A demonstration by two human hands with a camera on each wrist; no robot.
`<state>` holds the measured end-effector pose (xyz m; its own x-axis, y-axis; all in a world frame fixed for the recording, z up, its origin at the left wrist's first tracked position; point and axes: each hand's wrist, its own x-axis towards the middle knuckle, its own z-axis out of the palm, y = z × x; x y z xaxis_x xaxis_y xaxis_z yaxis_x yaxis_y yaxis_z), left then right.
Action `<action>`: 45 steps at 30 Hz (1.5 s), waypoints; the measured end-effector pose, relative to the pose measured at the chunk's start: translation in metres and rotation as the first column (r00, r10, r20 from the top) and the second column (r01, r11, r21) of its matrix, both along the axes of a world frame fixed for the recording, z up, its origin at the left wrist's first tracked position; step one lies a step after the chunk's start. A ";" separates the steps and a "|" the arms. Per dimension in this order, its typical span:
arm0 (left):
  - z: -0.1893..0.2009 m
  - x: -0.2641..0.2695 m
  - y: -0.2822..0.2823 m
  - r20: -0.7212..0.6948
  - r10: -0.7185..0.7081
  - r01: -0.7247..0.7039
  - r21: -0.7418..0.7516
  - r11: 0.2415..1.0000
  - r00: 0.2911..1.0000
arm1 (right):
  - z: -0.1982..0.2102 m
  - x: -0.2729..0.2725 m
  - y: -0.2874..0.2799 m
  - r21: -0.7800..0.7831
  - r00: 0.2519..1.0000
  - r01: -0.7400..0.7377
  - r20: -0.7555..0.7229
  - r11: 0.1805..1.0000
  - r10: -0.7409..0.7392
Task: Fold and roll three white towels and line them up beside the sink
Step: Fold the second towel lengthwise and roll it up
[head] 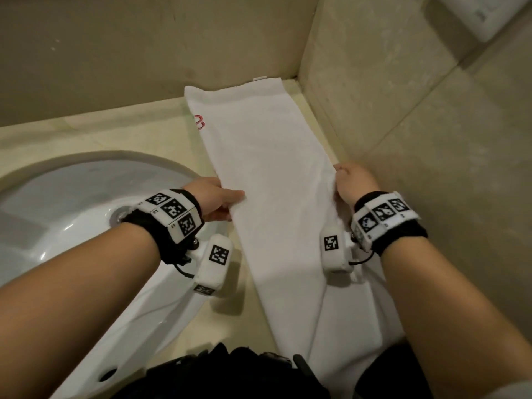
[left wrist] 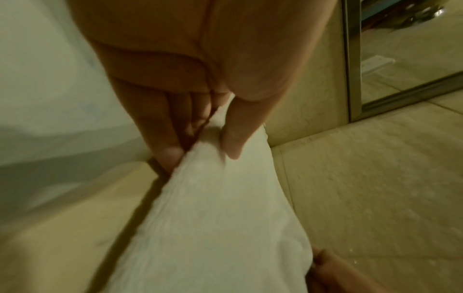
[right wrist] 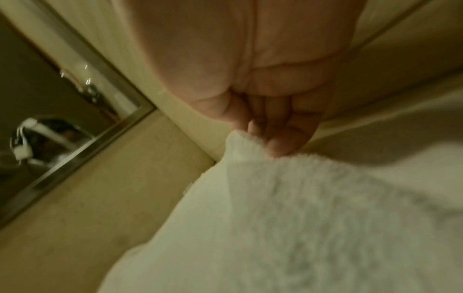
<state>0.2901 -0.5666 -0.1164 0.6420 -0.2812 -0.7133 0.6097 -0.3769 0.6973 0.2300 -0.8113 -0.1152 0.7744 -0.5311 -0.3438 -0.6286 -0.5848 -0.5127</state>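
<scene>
Fingers [left wrist: 172, 154] of our left hand [head: 214, 198] pinch the left long edge of the white towel [head: 267, 174], thumb on top and the others tucked under the cloth, as the left wrist view shows plainly. To the left of that hand sits the sink [head: 72, 214], its rim just beside the towel's near stretch. Moving right, the towel lies as a long narrow strip on the worktop [head: 86, 133], its long axis running away from us toward the far corner where the walls meet, with the near end draped over the front edge by our body. Both hands sit about midway along that length, one on each long edge, level with one another. At the right edge, our right hand [head: 355, 182] grips the cloth in bunched fingers [right wrist: 278, 147], close against the side wall. We judge the coming fold runs across the strip, so neither hand has a reach advantage.
</scene>
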 end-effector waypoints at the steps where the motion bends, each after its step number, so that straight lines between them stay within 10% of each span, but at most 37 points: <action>1: -0.002 -0.004 0.000 0.011 -0.017 0.017 0.017 1.000 1.000 | 0.001 -0.008 0.000 0.158 0.992 0.077 0.086 0.984 -0.092; 4: -0.004 -0.001 0.009 0.058 -0.037 0.032 0.088 0.996 0.998 | 0.008 -0.031 0.002 0.432 0.976 0.083 0.148 0.898 -0.161; 11: -0.003 0.013 0.030 0.064 0.039 -0.040 0.014 0.999 0.997 | 0.015 -0.045 0.023 0.386 0.961 -0.278 0.103 0.880 0.258; 18: -0.002 -0.015 0.030 -0.019 0.065 -0.067 -0.108 0.992 0.998 | 0.014 -0.067 0.025 0.709 0.934 -0.069 0.292 0.702 -0.204; 22: -0.004 -0.030 0.034 -0.033 0.020 -0.023 -0.110 0.994 0.999 | 0.003 -0.080 0.030 0.524 0.944 0.085 0.230 0.847 -0.237; 26: -0.004 -0.052 0.036 -0.064 -0.027 0.019 -0.120 0.993 0.998 | 0.002 -0.092 0.036 0.830 0.912 -0.001 0.230 0.558 -0.340; 31: -0.005 -0.073 0.042 -0.075 -0.054 0.047 -0.099 0.994 0.996 | 0.004 -0.099 0.044 0.676 0.959 -0.233 0.279 0.699 0.050; 35: -0.006 -0.087 0.043 -0.075 -0.036 0.028 -0.104 0.994 0.997 | 0.006 -0.105 0.048 0.632 0.952 -0.121 0.293 0.766 -0.092; 40: -0.004 -0.101 0.044 -0.095 0.005 -0.015 -0.106 0.994 0.995 | 0.014 -0.137 0.032 0.033 0.956 0.131 0.262 0.991 -0.135; 43: -0.003 -0.114 0.042 -0.110 -0.011 0.001 -0.089 0.996 0.994 | 0.011 -0.159 0.030 0.232 0.962 0.121 0.212 0.965 -0.171; 45: -0.002 -0.123 0.040 -0.127 -0.026 0.017 -0.079 0.997 0.992 | 0.010 -0.167 0.031 0.573 0.912 0.158 0.229 0.804 -0.342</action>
